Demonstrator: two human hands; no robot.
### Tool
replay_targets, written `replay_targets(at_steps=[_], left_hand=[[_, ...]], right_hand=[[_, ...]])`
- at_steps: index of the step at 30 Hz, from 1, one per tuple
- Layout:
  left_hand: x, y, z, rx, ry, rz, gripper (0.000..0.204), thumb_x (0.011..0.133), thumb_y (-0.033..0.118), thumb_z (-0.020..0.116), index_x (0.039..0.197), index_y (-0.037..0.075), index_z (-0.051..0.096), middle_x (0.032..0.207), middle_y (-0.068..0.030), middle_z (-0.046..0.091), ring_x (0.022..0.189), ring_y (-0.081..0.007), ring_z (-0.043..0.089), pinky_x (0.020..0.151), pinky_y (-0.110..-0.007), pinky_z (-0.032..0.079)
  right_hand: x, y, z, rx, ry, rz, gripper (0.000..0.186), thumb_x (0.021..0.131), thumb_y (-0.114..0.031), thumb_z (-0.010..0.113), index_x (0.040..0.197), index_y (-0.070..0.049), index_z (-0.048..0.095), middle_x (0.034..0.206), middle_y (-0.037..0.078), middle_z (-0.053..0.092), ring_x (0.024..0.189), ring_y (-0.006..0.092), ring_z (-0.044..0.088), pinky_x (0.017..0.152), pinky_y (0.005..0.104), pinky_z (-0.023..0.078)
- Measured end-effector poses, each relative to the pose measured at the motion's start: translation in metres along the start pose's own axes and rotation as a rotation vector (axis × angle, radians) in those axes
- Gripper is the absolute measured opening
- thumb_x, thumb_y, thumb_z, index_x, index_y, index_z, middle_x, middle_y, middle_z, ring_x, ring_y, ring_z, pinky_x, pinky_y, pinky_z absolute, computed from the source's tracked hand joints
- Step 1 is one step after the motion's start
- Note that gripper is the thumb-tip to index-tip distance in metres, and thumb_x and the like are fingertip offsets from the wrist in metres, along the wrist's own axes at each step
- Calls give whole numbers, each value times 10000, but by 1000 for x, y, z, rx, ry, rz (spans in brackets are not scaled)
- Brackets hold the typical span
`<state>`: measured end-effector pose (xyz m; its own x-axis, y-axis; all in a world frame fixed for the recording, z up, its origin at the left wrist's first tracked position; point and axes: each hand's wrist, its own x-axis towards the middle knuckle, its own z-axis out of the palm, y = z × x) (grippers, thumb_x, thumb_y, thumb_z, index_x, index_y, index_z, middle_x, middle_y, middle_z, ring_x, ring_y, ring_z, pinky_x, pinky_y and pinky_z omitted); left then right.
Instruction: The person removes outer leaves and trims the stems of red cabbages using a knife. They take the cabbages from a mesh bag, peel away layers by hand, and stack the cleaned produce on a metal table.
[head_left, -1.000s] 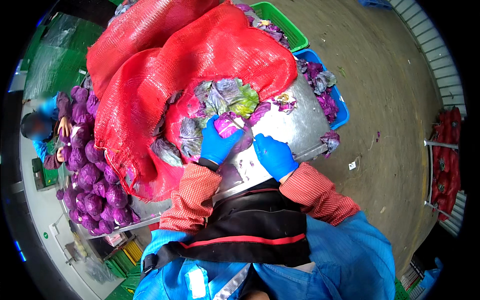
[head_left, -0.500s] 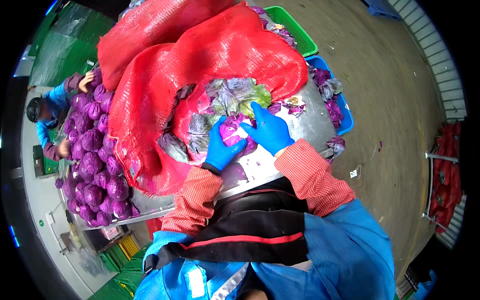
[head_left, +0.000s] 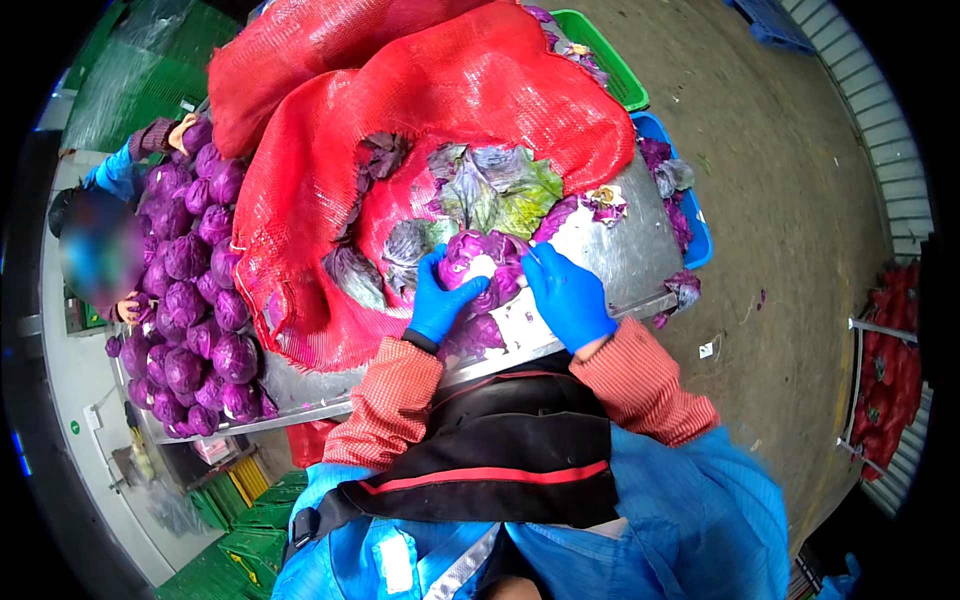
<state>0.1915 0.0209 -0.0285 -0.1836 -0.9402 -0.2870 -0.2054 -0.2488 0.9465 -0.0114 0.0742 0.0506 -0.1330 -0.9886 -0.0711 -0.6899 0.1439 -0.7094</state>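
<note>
My left hand (head_left: 440, 305), in a blue glove, grips the side of a purple cabbage (head_left: 480, 260) with a pale patch on it. My gloved right hand (head_left: 570, 300) is closed at the cabbage's right side; what its fingertips pinch is too small to make out. The cabbage is held over a metal table (head_left: 650, 270), at the mouth of an open red mesh sack (head_left: 290, 200). Loose greenish-purple outer leaves (head_left: 500, 185) lie on the sack behind it, and more purple scraps lie beneath my hands.
Several cabbages (head_left: 185, 315) are piled at left, where a co-worker (head_left: 110, 170) in blue reaches into them. A second red sack (head_left: 320, 40) lies behind. Green (head_left: 625, 75) and blue (head_left: 700, 235) crates stand at the table's right edge; a rack of red sacks (head_left: 880, 360) stands far right.
My right hand moved up and spread over the cabbage, then drew back rightward and closed. The cabbage turned to show its pale patch. The co-worker's upper hand rose along the pile.
</note>
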Motion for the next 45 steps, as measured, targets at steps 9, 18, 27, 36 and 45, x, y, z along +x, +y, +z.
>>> replay_targets(at_steps=[9, 18, 27, 36, 45], left_hand=[[3, 15, 3, -220, -20, -197, 680, 672, 183, 807, 1170, 22, 374, 1118, -124, 504, 986, -199, 530, 863, -334, 468], [-1, -1, -1, -138, 14, -116, 728, 632, 201, 834, 1169, 21, 377, 1127, -119, 495, 1029, -198, 500, 909, -339, 428], [4, 8, -5, -325, -57, -234, 712, 653, 167, 818, 1189, 15, 375, 1141, -129, 503, 1026, -202, 512, 900, -330, 444], [3, -10, -3, -92, -43, -25, 721, 663, 150, 808, 1213, 16, 362, 1179, -135, 480, 1040, -202, 506, 915, -335, 434], [-12, 16, 2, -24, 150, 113, 699, 708, 54, 749, 1286, 57, 356, 1224, -118, 470, 1088, -216, 492, 916, -330, 432]], right_hand=[[-25, 85, -6, 62, 181, 124, 280, 904, -328, 479, 872, -64, 567, 705, 180, 598, 635, 379, 585, 542, 444, 459], [-28, 36, -6, -53, -101, -117, 271, 902, -305, 463, 889, -54, 564, 740, 209, 592, 693, 396, 581, 580, 472, 456], [-17, 91, -7, 142, 46, 243, 308, 900, -352, 479, 912, -51, 542, 732, 195, 608, 662, 372, 604, 556, 445, 468], [41, 22, 23, -39, -137, 111, 626, 729, -525, 606, 1151, -69, 527, 928, 175, 646, 893, 346, 617, 780, 412, 489], [30, 50, 12, 13, 31, 77, 330, 715, -298, 636, 967, -96, 568, 764, 137, 645, 706, 335, 635, 612, 418, 498]])
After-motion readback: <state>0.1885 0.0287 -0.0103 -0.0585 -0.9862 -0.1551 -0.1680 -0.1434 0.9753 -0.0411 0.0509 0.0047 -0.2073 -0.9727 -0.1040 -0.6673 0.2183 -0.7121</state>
